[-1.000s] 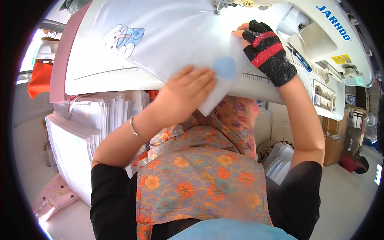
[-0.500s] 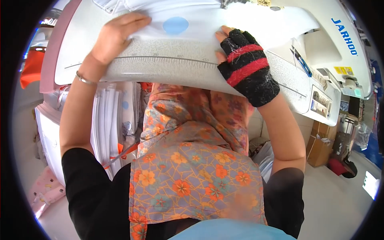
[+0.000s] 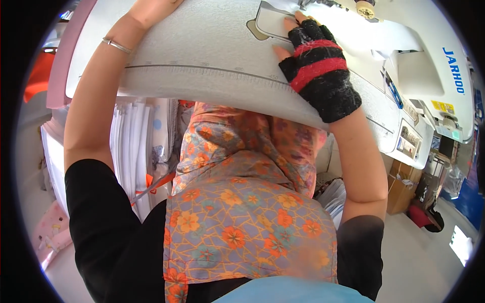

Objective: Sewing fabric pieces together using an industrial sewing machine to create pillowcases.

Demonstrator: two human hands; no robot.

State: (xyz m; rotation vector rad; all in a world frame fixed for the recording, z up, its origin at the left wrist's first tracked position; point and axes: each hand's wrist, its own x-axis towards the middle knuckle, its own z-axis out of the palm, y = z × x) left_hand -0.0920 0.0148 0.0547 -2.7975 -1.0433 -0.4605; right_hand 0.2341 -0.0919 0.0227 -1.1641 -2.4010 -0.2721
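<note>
Head view, as I read it from my remote seat.

Item: right hand (image 3: 323, 70), between one and two o'clock, in a black-and-red fingerless glove; fingers extended, thumb apart, grasping nothing that I can see. Fingertips at a metal plate (image 3: 273, 22) just past twelve.

Item: left hand (image 3: 156, 10), eleven o'clock, bare, cut by the upper edge; whether it grips anything I cannot tell.

Item: white cloth (image 3: 374, 35), as I take the glaring pale spread, between one and two o'clock, just beyond the gloved fingers.

Step in hand, by my judgement: positioning at the sewing machine (image 3: 429, 70), no stitching evident. Moving from here calls for flat, light fingers, clear of the metal parts at the top edge.

Surface: pale tabletop (image 3: 192, 45) across the upper part, a ruled scale along its near side, a pink border (image 3: 76, 50) at ten; a blue-and-black tool (image 3: 394, 94) lies just past two.

Room: a stack of folded white pieces (image 3: 132, 136) near nine (too tightly packed to count), pink printed fabric (image 3: 53, 230) at eight, a cardboard box (image 3: 401, 189) between three and four, pale floor (image 3: 419, 257) at four.
</note>
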